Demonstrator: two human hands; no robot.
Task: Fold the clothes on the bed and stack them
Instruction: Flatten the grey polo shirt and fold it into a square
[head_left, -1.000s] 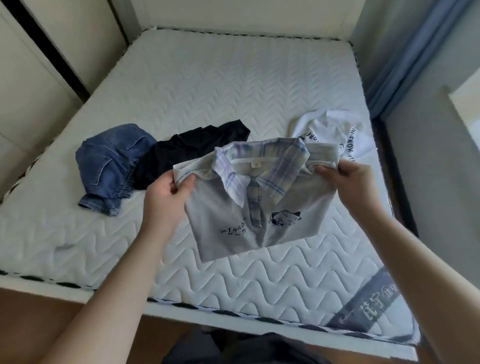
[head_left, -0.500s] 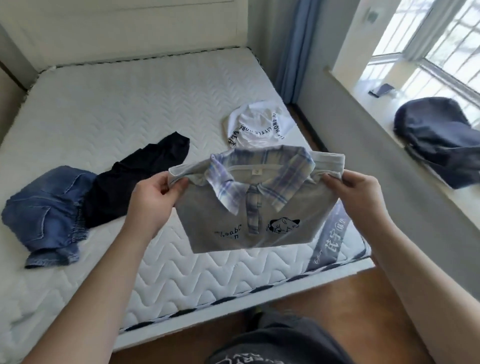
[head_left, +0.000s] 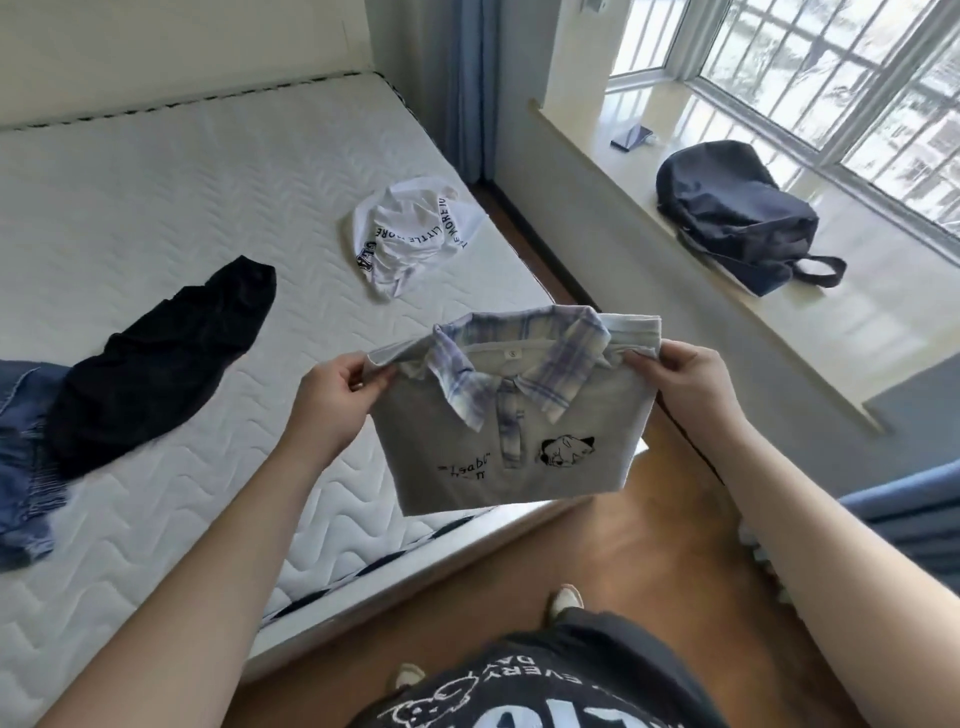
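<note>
Folded grey polo shirt (head_left: 511, 447) with plaid collar, held up in the air off the corner of the bed (head_left: 171, 171), left hand (head_left: 332, 400) and right hand (head_left: 685, 384) each pinching a shoulder. Mid-task, apparently carrying the folded piece to a stacking spot. Still unfolded on the mattress: white tee (head_left: 410, 234), black garment (head_left: 161, 358), denim (head_left: 23, 452). Next: laying it flat without loosening the fold.

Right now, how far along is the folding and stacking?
Done: the grey polo shirt looks folded. In hand: left hand and right hand pinch its shoulders, holding it off the mattress. Left: white T-shirt, black garment and denim piece lie crumpled; no stack visible.
</note>
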